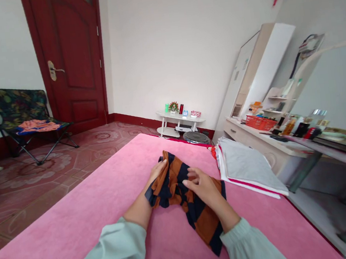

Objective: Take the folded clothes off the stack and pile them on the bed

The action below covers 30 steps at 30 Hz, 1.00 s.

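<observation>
A garment in wide brown and navy stripes [197,204] lies bunched on the pink bed cover [107,209], its kind not clear. My left hand [158,170] is closed on its far left part and lifts it; cloth drapes over the wrist and hides most of the fingers. Over the garment's right part is my right hand [203,184], thumb and fingers curved but apart, nothing pinched between them. One striped length trails from under the right wrist toward me. Both forearms wear pale green sleeves.
Folded grey and white cloths [248,164] are stacked at the bed's right edge. Beyond them stands a dressing table [249,130] with a red basket [259,123] and bottles. A folding chair [19,108] holding clothing is left; a low white stand [179,118] is behind the bed.
</observation>
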{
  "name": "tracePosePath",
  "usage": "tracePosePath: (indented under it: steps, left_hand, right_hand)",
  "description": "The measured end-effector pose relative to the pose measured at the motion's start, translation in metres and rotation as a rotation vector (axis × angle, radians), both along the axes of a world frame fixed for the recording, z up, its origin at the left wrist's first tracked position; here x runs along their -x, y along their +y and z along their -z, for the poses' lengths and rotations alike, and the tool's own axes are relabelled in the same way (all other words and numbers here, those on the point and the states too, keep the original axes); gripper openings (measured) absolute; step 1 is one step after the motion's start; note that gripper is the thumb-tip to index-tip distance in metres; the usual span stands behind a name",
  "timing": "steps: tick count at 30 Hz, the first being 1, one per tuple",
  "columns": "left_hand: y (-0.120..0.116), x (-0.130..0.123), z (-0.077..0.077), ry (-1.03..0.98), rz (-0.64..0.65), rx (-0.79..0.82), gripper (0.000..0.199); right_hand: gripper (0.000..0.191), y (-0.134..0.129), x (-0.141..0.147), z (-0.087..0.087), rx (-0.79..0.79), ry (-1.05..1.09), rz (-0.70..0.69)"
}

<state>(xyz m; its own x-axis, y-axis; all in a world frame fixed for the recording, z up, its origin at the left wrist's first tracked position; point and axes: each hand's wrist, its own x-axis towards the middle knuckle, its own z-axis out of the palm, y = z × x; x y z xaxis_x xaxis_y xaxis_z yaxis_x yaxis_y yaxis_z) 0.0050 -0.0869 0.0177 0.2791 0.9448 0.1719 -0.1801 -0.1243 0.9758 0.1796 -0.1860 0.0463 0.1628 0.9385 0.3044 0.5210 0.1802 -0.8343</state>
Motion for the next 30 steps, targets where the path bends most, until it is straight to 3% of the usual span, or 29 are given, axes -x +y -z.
tracePosePath:
  steps: [1,3,5,8,11,13,19,22,25,27,30]
  left_hand:
    - [-0.003,-0.002,-0.002,-0.024,0.037,0.005,0.051]
    - [-0.013,-0.006,-0.008,-0.082,0.119,0.034,0.049]
    - [-0.024,-0.010,-0.013,-0.112,0.214,0.075,0.046]
    - [-0.040,-0.018,-0.021,-0.110,0.294,0.104,0.042]
    - [-0.048,-0.027,-0.026,-0.101,0.222,0.027,0.038]
    - [-0.047,-0.028,-0.028,-0.108,0.178,0.002,0.036]
    - [-0.035,-0.011,-0.038,-0.191,-0.011,0.055,0.032]
    - [-0.038,-0.014,-0.043,-0.201,-0.014,0.075,0.032]
    - [-0.040,-0.018,-0.047,-0.195,0.009,0.055,0.033]
    - [-0.035,-0.011,-0.050,-0.210,-0.054,0.020,0.030]
    - [-0.021,0.012,-0.057,-0.258,-0.238,-0.049,0.025]
  right_hand:
    - [0.051,0.001,0.003,0.008,0.018,0.000,-0.036]
    - [0.037,-0.001,0.008,0.014,0.016,0.001,-0.094]
    - [0.017,-0.005,0.011,0.008,0.005,0.035,-0.126]
    - [0.020,-0.011,0.014,-0.008,0.093,0.196,-0.131]
    - [0.031,-0.016,0.016,-0.017,0.188,0.387,-0.202]
    - [0.030,-0.019,0.016,-0.022,0.168,0.440,-0.230]
    - [0.028,-0.027,0.007,-0.045,0.125,0.562,-0.059]
    - [0.034,-0.031,0.019,-0.043,0.189,0.397,-0.076]
    - [0.025,-0.030,0.026,-0.034,0.166,0.164,-0.112]
    - [0.023,-0.029,0.017,-0.036,0.116,0.157,-0.034]
    - [0.020,-0.030,-0.013,-0.056,-0.087,0.318,0.247]
